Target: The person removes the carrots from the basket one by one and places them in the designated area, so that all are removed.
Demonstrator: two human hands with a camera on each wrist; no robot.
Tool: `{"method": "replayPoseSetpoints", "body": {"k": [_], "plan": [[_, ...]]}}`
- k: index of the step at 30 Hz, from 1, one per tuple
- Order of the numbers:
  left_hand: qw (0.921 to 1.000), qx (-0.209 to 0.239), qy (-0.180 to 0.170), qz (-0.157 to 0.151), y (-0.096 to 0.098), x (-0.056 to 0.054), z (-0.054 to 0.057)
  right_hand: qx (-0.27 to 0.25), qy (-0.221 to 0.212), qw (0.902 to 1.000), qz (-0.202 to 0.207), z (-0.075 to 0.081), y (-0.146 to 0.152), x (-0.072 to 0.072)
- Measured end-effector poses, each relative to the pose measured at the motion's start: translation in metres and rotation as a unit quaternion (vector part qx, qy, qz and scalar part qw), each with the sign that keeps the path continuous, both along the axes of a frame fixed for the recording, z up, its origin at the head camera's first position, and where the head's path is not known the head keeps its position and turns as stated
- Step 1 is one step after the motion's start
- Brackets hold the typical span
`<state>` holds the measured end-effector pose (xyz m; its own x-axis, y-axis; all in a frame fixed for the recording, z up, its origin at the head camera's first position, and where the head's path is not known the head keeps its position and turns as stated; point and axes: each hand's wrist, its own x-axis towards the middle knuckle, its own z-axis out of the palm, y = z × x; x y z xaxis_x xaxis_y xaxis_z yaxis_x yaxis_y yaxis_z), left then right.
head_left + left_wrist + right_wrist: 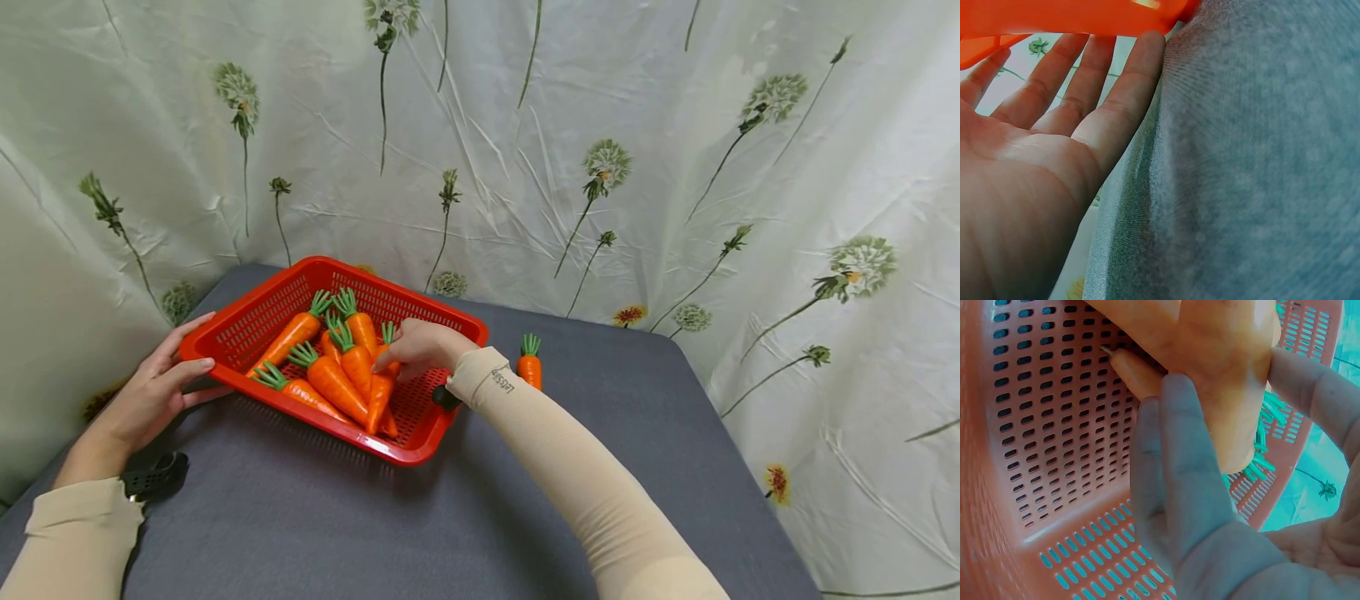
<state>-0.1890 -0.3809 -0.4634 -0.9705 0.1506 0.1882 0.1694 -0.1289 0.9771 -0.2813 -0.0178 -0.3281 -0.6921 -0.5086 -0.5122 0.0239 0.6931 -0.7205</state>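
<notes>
A red plastic basket with slotted walls holds several orange carrots with green tops. My left hand touches the basket's left corner, its fingers spread and mostly straight; in the left wrist view the fingertips meet the basket's edge. Inside the basket, my right hand holds a carrot near its green top, with its tip pointing toward the basket's front wall. In the right wrist view, that carrot lies between thumb and fingers, and other carrots lie close against it.
Another carrot lies on the grey-covered table, right of the basket and partly hidden by the right forearm. A pale floral curtain hangs behind the table and along its sides.
</notes>
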Motion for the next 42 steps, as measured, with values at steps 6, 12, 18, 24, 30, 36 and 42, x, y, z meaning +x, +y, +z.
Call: {"method": "replayPoseSetpoints", "body": {"k": [6,12,18,24,30,36,42], "plan": [[1.0,-0.001,0.001,-0.001,0.0,0.0,0.0,0.017,0.01,0.9998,-0.006,0.0,0.0,0.0],[1.0,0.001,0.003,-0.003,0.0,0.0,0.0,0.01,0.004,0.9999,-0.012,0.0,0.002,-0.001],[0.9999,0.004,0.007,-0.007,0.0,0.0,0.0,-0.021,-0.011,0.999,-0.039,-0.001,0.003,-0.002],[1.0,-0.001,0.005,-0.005,0.0,0.001,0.0,-0.022,-0.002,0.9995,-0.024,0.0,0.007,-0.003],[0.9999,-0.002,0.009,-0.004,0.001,0.001,0.0,-0.049,-0.005,0.9987,-0.015,0.001,0.01,-0.005],[1.0,0.0,0.008,-0.005,0.001,0.0,0.0,-0.09,-0.014,0.9952,-0.038,0.004,0.012,-0.009],[1.0,0.0,0.003,-0.002,0.0,0.0,0.0,-0.14,-0.045,0.9863,-0.075,0.008,0.016,-0.013]]}}
